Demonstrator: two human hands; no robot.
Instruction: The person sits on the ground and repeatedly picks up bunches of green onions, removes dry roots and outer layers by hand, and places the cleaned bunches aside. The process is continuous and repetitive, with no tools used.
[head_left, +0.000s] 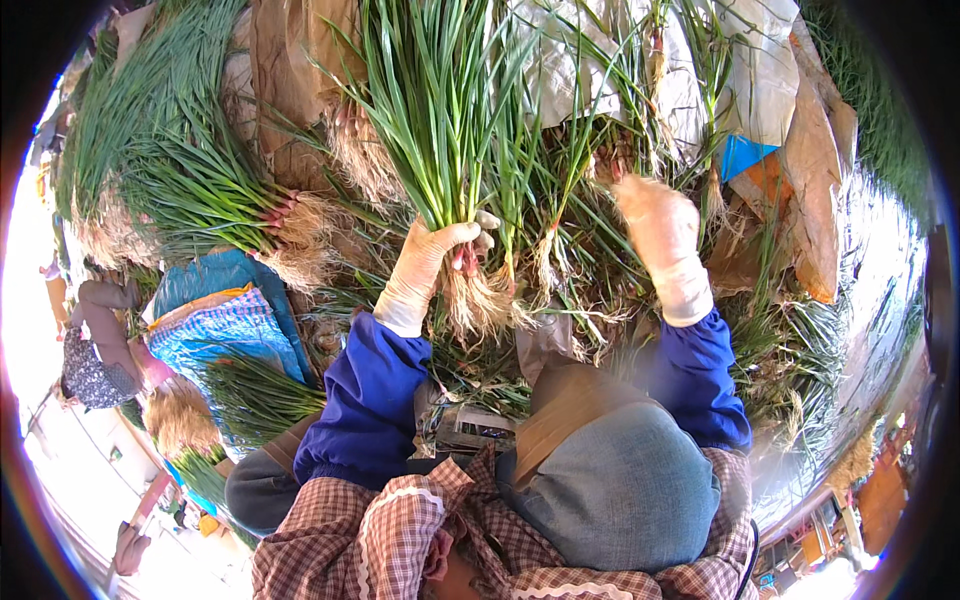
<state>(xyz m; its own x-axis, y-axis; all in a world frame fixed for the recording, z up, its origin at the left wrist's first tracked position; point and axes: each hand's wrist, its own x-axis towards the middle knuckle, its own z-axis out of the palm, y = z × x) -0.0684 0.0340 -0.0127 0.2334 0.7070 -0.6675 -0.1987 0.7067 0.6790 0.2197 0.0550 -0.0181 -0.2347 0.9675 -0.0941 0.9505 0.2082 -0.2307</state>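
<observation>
My left hand (424, 259), in a pale thin glove, grips a bunch of leafy green alliums (442, 112) just above the reddish bulbs. The bunch stands leaves away from me, its pale roots (472, 300) hanging below the fingers. My right hand (660, 232), also gloved, is motion-blurred beside some reddish stems (619, 157) on the pile. Its fingertips are too smeared to show whether it holds anything. Between the hands lie loose single plants (547, 247) with roots attached.
Sorted bunches (262, 217) lie to the left by a blue woven sack (225, 330). Brown sheeting (814, 187) and pale sheeting (757, 75) cover part of the far side. A co-worker's arm (105, 330) shows at far left. My denim-covered knee (622, 480) rises in front.
</observation>
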